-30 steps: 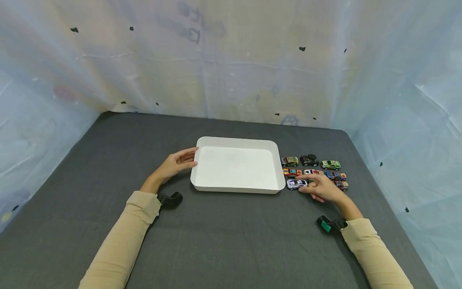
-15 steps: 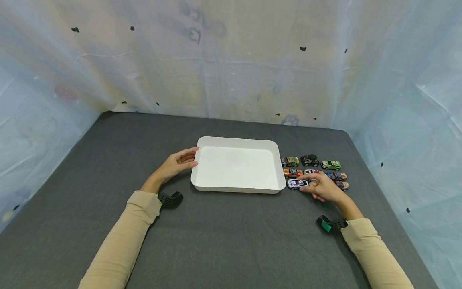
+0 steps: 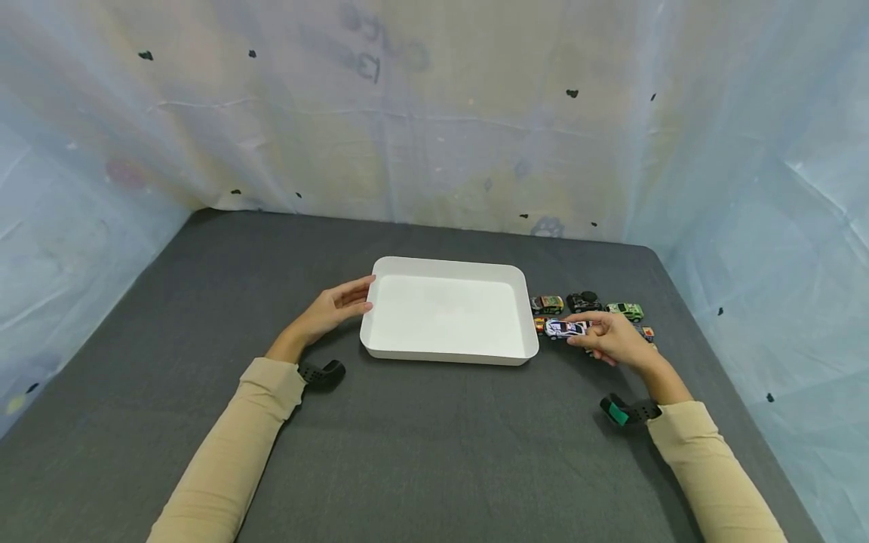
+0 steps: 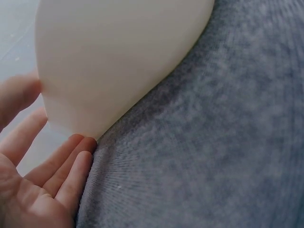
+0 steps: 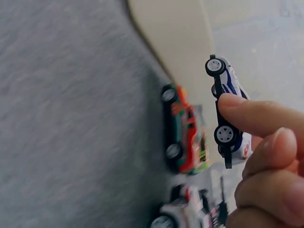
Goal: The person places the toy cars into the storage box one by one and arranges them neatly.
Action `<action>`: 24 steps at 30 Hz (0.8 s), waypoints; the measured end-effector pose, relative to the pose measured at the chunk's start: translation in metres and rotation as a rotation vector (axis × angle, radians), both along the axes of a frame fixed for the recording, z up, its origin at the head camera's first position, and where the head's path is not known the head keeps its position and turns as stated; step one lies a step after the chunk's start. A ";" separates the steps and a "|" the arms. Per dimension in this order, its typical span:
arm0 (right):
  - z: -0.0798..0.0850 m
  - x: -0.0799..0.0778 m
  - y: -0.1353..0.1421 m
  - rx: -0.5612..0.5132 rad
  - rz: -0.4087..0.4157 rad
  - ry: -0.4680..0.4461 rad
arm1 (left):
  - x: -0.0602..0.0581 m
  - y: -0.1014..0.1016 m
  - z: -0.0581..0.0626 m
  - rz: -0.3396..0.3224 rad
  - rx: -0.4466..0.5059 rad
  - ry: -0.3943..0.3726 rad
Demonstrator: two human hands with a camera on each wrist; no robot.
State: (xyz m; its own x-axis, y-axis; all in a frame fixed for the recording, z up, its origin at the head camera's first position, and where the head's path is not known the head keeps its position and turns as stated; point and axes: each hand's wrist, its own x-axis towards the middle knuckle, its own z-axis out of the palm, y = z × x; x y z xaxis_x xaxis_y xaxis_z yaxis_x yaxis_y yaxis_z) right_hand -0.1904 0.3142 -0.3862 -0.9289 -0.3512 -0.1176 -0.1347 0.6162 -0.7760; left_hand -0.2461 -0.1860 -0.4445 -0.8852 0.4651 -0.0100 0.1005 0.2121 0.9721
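Observation:
My right hand [image 3: 616, 341] pinches a white and blue toy car [image 3: 560, 329] between thumb and fingers, raised above the table just right of the white tray [image 3: 448, 313]. Seen from the right wrist, the toy car [image 5: 228, 88] has its wheels facing the camera, with a fingertip against its side. Below it a red and orange toy car [image 5: 186, 135] stands beside the tray wall. At the tray's left end my left hand [image 3: 333, 309] touches the outer wall with extended fingers; the left wrist view shows the fingertips [image 4: 85, 142] low against the tray [image 4: 118, 52].
Several other toy cars stand in rows on the grey table [image 3: 434, 445] right of the tray, among them a black one [image 3: 584, 302] and a green one [image 3: 624, 310]. My right hand hides some. Plastic sheeting [image 3: 434, 113] hangs behind the table and at both sides.
My right hand has lifted the white and blue toy car off the table, up and slightly away from me. The left hand and tray have stayed in place.

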 end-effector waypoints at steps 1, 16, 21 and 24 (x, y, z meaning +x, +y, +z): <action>0.002 -0.001 -0.001 -0.005 0.001 0.011 | 0.000 0.000 0.000 -0.001 -0.003 0.002; 0.016 -0.002 -0.038 -0.010 0.005 0.065 | 0.002 0.001 0.002 -0.005 -0.010 0.019; 0.015 -0.002 -0.056 -0.024 -0.001 0.108 | 0.002 0.001 0.002 -0.002 -0.014 0.017; 0.014 -0.001 -0.067 -0.040 0.001 0.116 | 0.002 0.001 0.002 -0.005 -0.009 0.016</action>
